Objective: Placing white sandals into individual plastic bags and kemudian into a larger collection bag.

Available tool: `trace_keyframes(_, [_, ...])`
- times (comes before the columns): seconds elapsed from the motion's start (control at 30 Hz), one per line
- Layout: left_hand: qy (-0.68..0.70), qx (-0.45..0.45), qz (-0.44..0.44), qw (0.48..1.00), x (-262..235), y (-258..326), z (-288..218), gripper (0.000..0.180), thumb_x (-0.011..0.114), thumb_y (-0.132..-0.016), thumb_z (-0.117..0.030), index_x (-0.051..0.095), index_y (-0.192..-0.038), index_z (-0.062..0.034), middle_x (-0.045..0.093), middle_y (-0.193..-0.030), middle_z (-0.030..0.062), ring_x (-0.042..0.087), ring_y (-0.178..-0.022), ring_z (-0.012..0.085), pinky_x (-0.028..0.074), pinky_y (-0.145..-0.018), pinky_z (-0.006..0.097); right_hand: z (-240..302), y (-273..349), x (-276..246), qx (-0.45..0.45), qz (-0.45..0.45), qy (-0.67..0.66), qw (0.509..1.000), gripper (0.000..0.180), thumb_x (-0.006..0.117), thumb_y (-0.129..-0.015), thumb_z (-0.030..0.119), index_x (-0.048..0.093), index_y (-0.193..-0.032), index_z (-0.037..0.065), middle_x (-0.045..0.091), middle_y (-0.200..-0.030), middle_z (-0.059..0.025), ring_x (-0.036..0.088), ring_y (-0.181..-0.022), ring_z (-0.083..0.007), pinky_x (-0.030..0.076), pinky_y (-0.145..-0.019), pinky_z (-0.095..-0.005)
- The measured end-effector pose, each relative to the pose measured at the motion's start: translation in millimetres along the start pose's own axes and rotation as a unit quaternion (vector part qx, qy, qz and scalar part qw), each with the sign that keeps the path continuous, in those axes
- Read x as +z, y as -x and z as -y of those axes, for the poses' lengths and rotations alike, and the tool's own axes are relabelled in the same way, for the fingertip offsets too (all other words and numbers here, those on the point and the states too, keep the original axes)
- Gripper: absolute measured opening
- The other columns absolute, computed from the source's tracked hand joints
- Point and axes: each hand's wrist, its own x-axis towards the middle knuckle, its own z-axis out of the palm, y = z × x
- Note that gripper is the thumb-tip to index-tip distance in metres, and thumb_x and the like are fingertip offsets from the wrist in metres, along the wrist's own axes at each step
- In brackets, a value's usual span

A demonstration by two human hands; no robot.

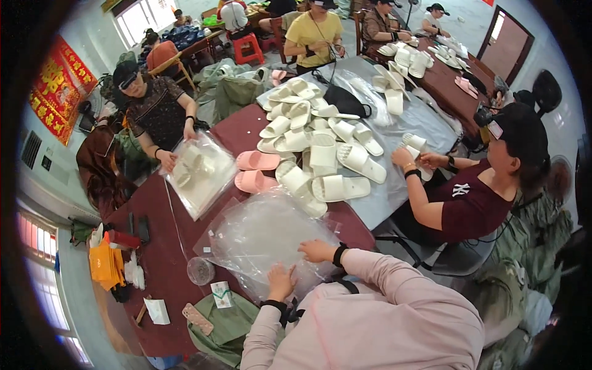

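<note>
A stack of clear plastic bags (246, 231) lies spread on the dark red table in front of me. My left hand (282, 283) is closed on the near edge of a plastic bag, with its fingers pointing away from me. To the right and slightly farther off, my right hand (317, 251) pinches the bag's right side. The bag looks flat, and I see no slipper inside it. Just beyond the bags lies a heap of white slippers (324, 151). Two pink slippers (256, 160) rest at the left edge of that heap.
Across the table, a person (151, 111) handles bagged slippers (200, 169). At the right, another person (475, 185) holds a white slipper (414, 145). A round clear container (200, 271), a phone case (197, 319) and green cloth (231, 327) lie left of me.
</note>
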Motion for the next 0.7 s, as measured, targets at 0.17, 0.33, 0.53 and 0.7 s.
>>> trace_keyframes(0.17, [-0.001,-0.006,0.007,1.0,-5,-7,-10,0.054,0.057,-0.083,-0.041,0.041,-0.134,-0.0315,0.022,-0.144,0.0202,0.022,-0.131,0.0442,0.021,-0.104,0.057,-49,16,-15,0.05,-0.159,-0.152,0.974,0.038,0.055,-0.083,0.024,0.053,-0.115,0.004,0.054,-0.117,-0.0168,0.053,-0.104,-0.0356,0.042,-0.09,-0.0421])
trace_keyframes(0.33, [0.0,-0.013,-0.05,0.999,-9,1,-12,0.051,0.058,-0.082,-0.037,0.044,-0.13,-0.029,0.023,-0.143,0.0233,0.026,-0.127,0.0466,0.024,-0.102,0.057,-90,15,-52,0.195,-0.411,-0.356,0.816,0.039,0.056,-0.081,0.02,0.052,-0.116,0.002,0.049,-0.12,-0.0224,0.052,-0.105,-0.0388,0.041,-0.09,-0.0442])
trace_keyframes(0.53, [0.007,-0.03,-0.032,0.999,-7,-3,-20,0.055,0.061,-0.08,-0.037,0.044,-0.131,-0.0283,0.021,-0.143,0.0229,0.022,-0.129,0.047,0.024,-0.1,0.06,-166,-26,-58,0.38,-0.561,-0.37,0.636,0.06,0.061,-0.079,0.019,0.035,-0.125,-0.008,0.048,-0.12,-0.0263,0.049,-0.109,-0.0388,0.04,-0.092,-0.0406])
trace_keyframes(0.7, [0.005,-0.052,-0.02,0.998,-14,-3,-28,0.056,0.062,-0.079,-0.039,0.044,-0.131,-0.0287,0.021,-0.144,0.0217,0.02,-0.129,0.0475,0.024,-0.1,0.06,-183,-41,-60,0.3,-0.501,-0.572,0.576,0.072,0.07,-0.073,0.015,0.026,-0.126,-0.005,0.051,-0.112,-0.0234,0.053,-0.102,-0.0325,0.043,-0.086,-0.0381])
